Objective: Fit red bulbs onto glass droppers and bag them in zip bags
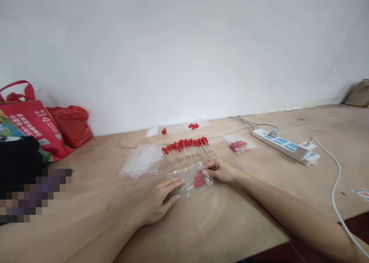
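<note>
So, head view, the only camera here: both hands are working over a clear bag [191, 193] that's lying on the wooden table [245, 224], right at the near side of a row of red-topped droppers [188, 145]. Two red bulbs [199, 182] are showing through the plastic, toward the bag's right end.

The right hand [216, 170] is pinching that right end, thumb and fingers closing on the plastic. The left hand [165, 197] is resting over the other end with its thumb sitting apart from the fingers — can't tell if it's actually gripping or just pressing.

Around them, some flat clear bags [142, 161] are lying left of the droppers, and a bag of red pieces [238, 145] is sitting to the right. More small red pieces [193, 125] are lying on plastic near the wall [184, 55]. A white power strip [284, 143] is running across the right side — cable [337, 178] trailing toward the near edge — while a red tote [34, 124] and a red plastic bag [72, 124] are standing far left.
</note>
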A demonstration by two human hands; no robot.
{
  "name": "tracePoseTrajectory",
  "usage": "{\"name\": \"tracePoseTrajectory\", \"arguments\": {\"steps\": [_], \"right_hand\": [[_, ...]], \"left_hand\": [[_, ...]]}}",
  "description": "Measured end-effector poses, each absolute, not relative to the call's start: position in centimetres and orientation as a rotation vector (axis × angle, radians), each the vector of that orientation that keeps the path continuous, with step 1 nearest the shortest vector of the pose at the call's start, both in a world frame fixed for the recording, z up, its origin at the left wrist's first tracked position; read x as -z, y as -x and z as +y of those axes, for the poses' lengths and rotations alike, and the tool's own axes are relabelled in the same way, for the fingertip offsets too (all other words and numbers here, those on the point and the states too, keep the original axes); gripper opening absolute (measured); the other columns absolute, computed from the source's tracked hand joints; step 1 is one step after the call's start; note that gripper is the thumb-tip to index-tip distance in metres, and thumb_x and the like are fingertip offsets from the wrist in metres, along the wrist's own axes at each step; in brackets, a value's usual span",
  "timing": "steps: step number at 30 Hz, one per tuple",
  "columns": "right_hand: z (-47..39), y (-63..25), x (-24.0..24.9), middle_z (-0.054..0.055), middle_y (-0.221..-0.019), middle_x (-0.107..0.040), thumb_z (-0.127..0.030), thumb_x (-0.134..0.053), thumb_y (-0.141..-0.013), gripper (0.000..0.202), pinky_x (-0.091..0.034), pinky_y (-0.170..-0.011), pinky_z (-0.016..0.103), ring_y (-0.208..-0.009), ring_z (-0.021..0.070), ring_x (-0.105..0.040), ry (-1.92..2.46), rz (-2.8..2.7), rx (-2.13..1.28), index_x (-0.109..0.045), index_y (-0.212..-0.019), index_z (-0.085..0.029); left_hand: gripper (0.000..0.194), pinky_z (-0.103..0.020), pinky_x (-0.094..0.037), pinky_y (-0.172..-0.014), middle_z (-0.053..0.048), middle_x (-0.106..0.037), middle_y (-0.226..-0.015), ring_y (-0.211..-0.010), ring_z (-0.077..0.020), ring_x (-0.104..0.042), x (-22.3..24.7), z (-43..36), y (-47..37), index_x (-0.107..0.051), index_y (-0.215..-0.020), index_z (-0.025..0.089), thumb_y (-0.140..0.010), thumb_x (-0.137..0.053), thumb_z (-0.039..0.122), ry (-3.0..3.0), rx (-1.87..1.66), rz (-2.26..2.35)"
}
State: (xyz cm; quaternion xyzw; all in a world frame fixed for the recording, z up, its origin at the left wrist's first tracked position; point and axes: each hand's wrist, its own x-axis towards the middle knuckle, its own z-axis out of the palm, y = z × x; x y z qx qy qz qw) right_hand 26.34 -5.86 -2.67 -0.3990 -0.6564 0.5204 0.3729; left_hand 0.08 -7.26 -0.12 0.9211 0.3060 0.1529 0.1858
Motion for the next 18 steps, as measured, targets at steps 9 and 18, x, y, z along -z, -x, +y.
{"name": "tracePoseTrajectory", "arguments": {"steps": [9, 18], "right_hand": [[-3.3, -27.5, 0.5, 0.007, -0.075, -0.062, -0.02, -0.052, -0.071, 0.011, -0.04, -0.061, 0.025, -0.068, 0.0156, -0.055, 1.688, -1.81, -0.335, -0.06, -0.074, -0.014], [2.1, -26.8, -0.4, 0.011, -0.074, -0.065, -0.019, -0.056, -0.068, 0.017, -0.041, -0.058, 0.022, -0.071, 0.0192, -0.061, 2.169, -1.645, -0.332, -0.061, -0.082, -0.012]], "left_hand": [[0.034, -0.039, -0.036, -0.096, -0.006, -0.048, -0.125, -0.115, -0.0204, -0.043, -0.1, -7.2, -0.3, -0.051, -0.117, 0.021, -0.084, -0.04, 0.024, -2.612, -0.371, 0.839], [0.034, -0.04, -0.037, -0.096, -0.006, -0.048, -0.126, -0.115, -0.0216, -0.043, -0.1, -7.4, -0.2, -0.051, -0.116, 0.022, -0.084, -0.041, 0.024, -2.573, -0.365, 0.866]]}}
